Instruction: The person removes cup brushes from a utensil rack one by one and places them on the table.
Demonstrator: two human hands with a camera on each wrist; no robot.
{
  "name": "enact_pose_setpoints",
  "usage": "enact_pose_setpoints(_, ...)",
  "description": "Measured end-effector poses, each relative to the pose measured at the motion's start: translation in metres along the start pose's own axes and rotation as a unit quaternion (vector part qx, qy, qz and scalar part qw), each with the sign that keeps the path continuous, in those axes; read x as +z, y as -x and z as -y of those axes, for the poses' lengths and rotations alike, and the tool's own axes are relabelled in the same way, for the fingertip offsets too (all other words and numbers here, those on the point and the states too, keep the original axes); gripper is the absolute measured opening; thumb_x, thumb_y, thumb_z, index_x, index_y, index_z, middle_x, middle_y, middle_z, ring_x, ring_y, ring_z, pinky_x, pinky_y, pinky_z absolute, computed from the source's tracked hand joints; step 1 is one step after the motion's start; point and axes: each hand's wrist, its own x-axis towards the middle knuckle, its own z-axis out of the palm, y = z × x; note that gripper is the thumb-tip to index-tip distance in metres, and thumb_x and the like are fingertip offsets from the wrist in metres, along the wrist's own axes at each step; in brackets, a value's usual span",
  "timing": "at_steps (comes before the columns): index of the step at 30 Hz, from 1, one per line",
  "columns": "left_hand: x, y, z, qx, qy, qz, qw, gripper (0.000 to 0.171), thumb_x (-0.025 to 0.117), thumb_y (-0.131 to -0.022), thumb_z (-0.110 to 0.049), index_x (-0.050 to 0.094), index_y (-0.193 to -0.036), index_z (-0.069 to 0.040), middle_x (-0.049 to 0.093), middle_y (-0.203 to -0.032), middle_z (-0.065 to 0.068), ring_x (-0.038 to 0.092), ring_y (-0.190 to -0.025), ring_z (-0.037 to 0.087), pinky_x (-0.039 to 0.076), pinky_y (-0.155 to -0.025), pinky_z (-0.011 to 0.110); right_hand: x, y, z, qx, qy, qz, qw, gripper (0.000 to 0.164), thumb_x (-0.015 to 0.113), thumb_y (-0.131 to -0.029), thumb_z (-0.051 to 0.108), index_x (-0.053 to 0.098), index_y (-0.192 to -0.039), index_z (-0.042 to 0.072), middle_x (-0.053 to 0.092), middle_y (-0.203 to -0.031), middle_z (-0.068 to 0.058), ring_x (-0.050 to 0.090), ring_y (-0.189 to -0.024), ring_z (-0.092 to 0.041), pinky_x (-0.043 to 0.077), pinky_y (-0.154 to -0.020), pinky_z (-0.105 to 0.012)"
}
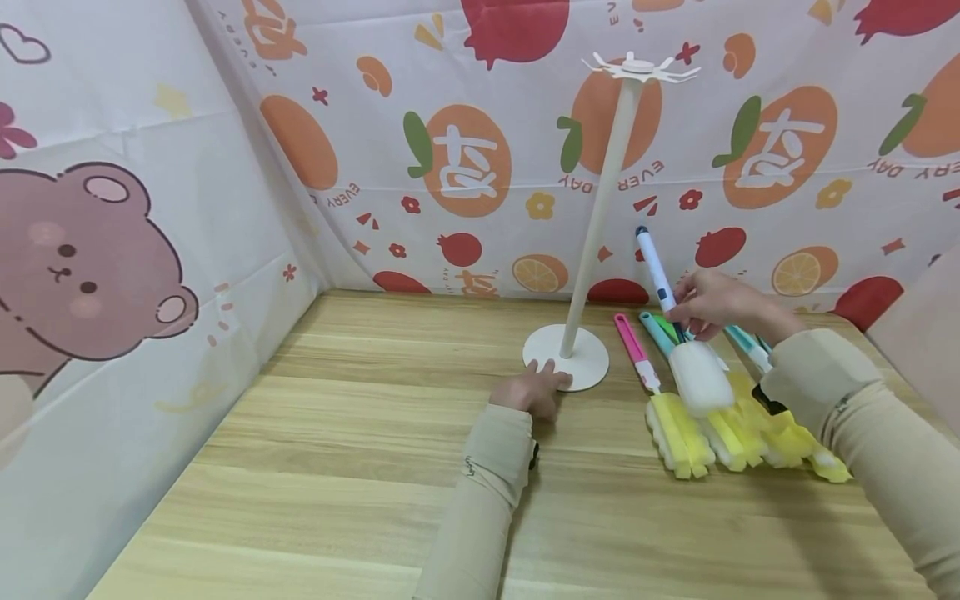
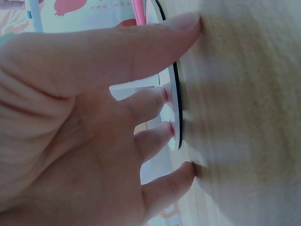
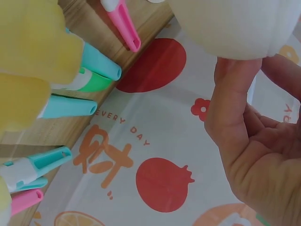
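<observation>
A white stand rises from a round base and is topped by a ring of hooks. My left hand rests at the near side of this base, with fingertips on its rim and the thumb on the table. My right hand pinches a bottle brush low on its white and blue handle, close to the sponge. The handle tilts up and the white sponge head hangs downward. Below it lie several bottle brushes with yellow sponges, partly hidden by the right arm.
On the wooden table, the lying brushes have a pink handle, teal handles and a green one, pointing to the back. A fruit-print cloth hangs behind the table, and a bear-print cloth at the left.
</observation>
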Motion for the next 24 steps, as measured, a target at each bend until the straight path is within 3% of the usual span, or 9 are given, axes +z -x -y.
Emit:
enact_pose_setpoints(12, 0.000, -0.001, 0.000, 0.007, -0.006, -0.001, 1.0000, 0.068, 0.064, -0.078, -0.013, 0.035, -0.137, -0.032, 0.011, -0.150, -0.003, 0.003, -0.133, 0.020, 0.035, -0.094, 0.049, 0.012, -0.002, -0.002, -0.001, 0.026, 0.013, 1.000, 0.025, 0.066, -0.081, 0.017, 0.058, -0.091, -0.005, 0.059, -0.062, -0.009, 0.054, -0.053, -0.019, 0.053, -0.054, -0.033)
enact_pose_setpoints(24, 0.000, 0.000, 0.001, 0.010, -0.007, -0.001, 0.9999, 0.069, 0.064, -0.078, -0.012, 0.035, -0.138, -0.031, 0.011, -0.150, -0.002, 0.003, -0.133, 0.020, 0.035, -0.094, 0.048, 0.016, -0.003, -0.006, 0.006, 0.029, 0.041, 0.999, 0.025, 0.066, -0.081, 0.017, 0.058, -0.092, -0.004, 0.058, -0.063, -0.008, 0.052, -0.053, -0.018, 0.053, -0.055, -0.031)
